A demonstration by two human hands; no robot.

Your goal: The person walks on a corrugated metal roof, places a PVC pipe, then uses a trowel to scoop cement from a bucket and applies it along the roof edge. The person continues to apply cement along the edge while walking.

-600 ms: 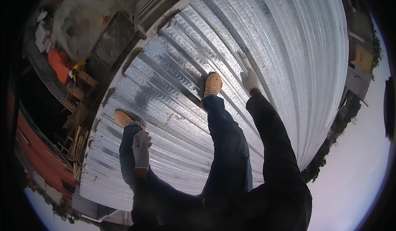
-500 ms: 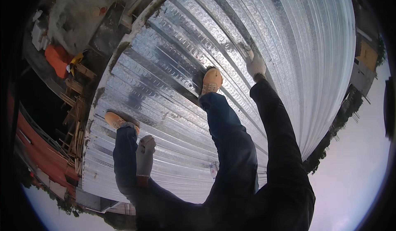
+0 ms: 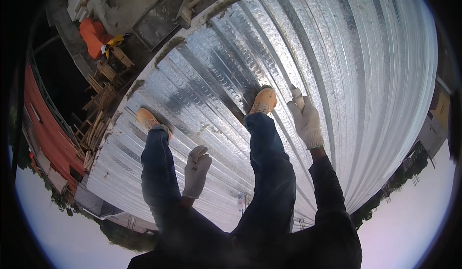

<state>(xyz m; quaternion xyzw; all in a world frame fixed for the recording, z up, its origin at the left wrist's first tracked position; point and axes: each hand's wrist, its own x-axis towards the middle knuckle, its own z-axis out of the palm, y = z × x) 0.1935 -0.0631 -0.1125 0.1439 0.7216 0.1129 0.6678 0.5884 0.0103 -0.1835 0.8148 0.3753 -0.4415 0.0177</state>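
Note:
I stand with tan boots [image 3: 262, 101] on ribbed, shiny metal sheeting [image 3: 346, 76]. My right hand [image 3: 305, 122], in a pale knit glove, grips a slim pale hand tool [image 3: 296, 94] held along a rib, just right of my right boot; I cannot make out exactly what tool it is. My left hand [image 3: 196, 173], gloved alike, is closed beside my left leg, over the sheeting; anything inside its fingers is hidden. A small pale object [image 3: 240, 201] lies on the sheets between my legs.
The sheeting's edge [image 3: 132, 96] curves along the left with dark debris on it. Beyond and below are a person in yellow [image 3: 114, 41], an orange shape [image 3: 91, 36], stacked timber [image 3: 98, 110], a dark trough [image 3: 156, 21] and a red roof [image 3: 45, 125]. Buildings and trees line the rim.
My right hand and its tool appear lower in the view, and my left hand has shifted rightward, away from my leg. The whole view has tilted and shifted slightly; both boots remain planted.

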